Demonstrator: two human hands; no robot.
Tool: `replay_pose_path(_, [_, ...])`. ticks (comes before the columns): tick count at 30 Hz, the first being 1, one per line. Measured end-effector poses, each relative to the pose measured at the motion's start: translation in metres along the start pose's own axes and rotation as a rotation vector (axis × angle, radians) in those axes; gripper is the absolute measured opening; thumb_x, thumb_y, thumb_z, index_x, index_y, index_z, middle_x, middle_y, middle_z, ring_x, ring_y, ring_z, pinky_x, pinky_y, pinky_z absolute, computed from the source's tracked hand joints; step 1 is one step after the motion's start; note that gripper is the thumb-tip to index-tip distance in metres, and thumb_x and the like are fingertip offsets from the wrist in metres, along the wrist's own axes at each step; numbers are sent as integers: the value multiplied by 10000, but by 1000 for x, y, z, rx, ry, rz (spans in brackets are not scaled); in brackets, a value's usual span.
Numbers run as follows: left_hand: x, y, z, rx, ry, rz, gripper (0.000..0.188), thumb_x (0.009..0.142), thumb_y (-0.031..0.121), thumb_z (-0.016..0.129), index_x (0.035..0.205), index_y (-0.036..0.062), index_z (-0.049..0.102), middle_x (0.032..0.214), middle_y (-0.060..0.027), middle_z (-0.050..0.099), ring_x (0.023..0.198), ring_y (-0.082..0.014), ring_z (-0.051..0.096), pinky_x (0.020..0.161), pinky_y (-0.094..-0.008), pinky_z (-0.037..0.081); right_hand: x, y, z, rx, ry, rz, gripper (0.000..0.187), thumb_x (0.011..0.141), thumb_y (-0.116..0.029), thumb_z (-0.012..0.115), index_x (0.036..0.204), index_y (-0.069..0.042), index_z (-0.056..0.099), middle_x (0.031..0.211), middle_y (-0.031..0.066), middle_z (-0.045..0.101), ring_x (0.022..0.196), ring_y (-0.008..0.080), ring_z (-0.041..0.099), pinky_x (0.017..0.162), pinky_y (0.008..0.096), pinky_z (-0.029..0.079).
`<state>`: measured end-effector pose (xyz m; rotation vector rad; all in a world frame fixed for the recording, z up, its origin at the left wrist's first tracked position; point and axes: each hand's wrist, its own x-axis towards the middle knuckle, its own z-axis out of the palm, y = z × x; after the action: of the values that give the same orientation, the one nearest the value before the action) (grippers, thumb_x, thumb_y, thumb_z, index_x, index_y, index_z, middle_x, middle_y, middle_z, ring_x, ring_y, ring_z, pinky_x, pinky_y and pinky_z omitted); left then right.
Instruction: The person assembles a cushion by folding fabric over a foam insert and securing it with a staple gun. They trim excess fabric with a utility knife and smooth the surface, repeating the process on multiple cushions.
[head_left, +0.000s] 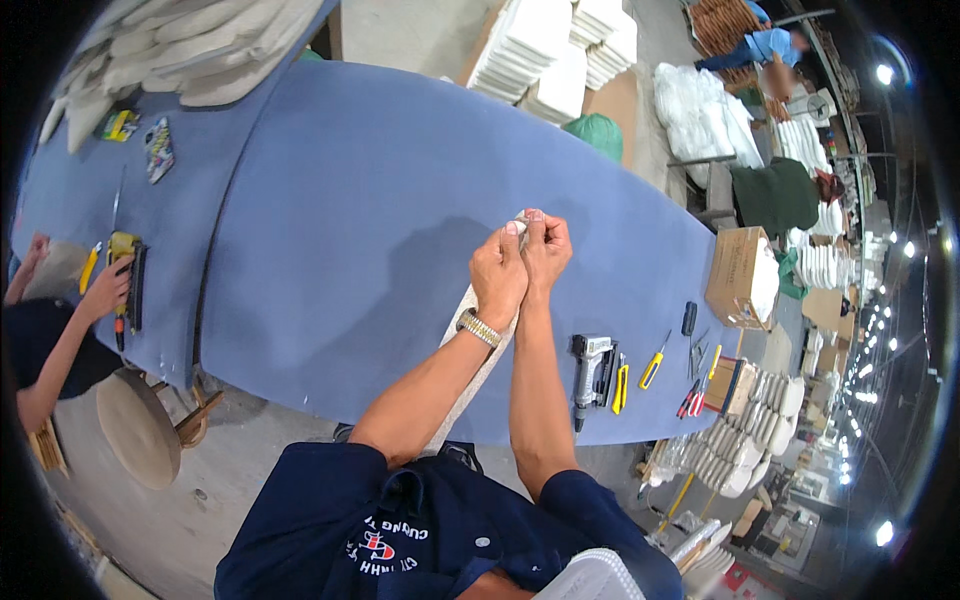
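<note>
My left hand (497, 275) and my right hand (546, 250) are side by side above the middle of the blue-covered table. Both are closed, with fingertips pinching the end of a long beige fabric strip (461, 402). From there the strip hangs back under my left forearm toward my body. A metal-banded watch (479, 328) is on my left wrist. To the right of my forearms lie a grey staple gun (591, 370), a yellow utility knife (621, 384) and a yellow-handled screwdriver (655, 364).
Red-handled pliers (689, 398) and a cardboard box (738, 276) sit at the table's right end. At left, beyond a seam, a co-worker's hand (106, 290) holds a yellow-and-black staple gun (124, 250). Beige padded pieces (190, 50) are heaped at far left; white cushions (523, 48) stand behind the table.
</note>
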<state>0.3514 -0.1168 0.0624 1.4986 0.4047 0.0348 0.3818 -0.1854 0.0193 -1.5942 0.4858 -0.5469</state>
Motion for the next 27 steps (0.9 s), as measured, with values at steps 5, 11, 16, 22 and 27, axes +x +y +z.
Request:
replay_pose_path(5, [0, -10, -6, -80, -40, 54, 372, 1074, 302, 528, 1006, -1, 733, 823, -211, 712, 694, -331, 677, 652, -435, 510, -14, -4, -2, 199, 0, 34, 181, 1035, -161, 660, 907, -39, 622, 923, 95, 720, 877, 164, 674, 858, 346, 554])
replay_pose_path(11, [-20, -9, -3, -175, -114, 196, 309, 1082, 193, 534, 1031, -42, 728, 982, -162, 760, 873, -184, 688, 772, -322, 529, -19, 8, -37, 285, -15, -43, 169, 1049, -164, 631, 928, -49, 604, 972, 96, 691, 1073, 216, 635, 1017, 411, 475])
replay_pose_path(16, [-33, -5, 14, -187, -136, 279, 291, 1075, 156, 520, 1034, -46, 725, 1083, -196, 753, 1096, -305, 718, 941, -381, 533, -9, 8, -64, 272, -38, 0, 195, 1062, -194, 616, 918, -63, 607, 972, 78, 674, 1136, 220, 606, 1035, 403, 444])
replay_pose_path(22, [-73, 4, -9, -295, -413, 210, 339, 1091, 150, 457, 1147, -63, 714, 1231, -171, 727, 1255, -281, 641, 1065, -405, 472, -31, -49, -96, -25, -9, -7, 208, 1057, -219, 615, 917, -66, 596, 972, 66, 661, 1087, 202, 600, 1052, 400, 423])
replay_pose_path(27, [-4, -34, -35, -279, -565, 15, 558, 1128, 396, 362, 1212, -25, 719, 1302, -167, 696, 1220, -235, 643, 1073, -385, 461, -78, -84, -124, 57, 4, -196, 192, 1066, -176, 543, 908, -67, 562, 931, 68, 620, 1027, 199, 577, 1103, 459, 389])
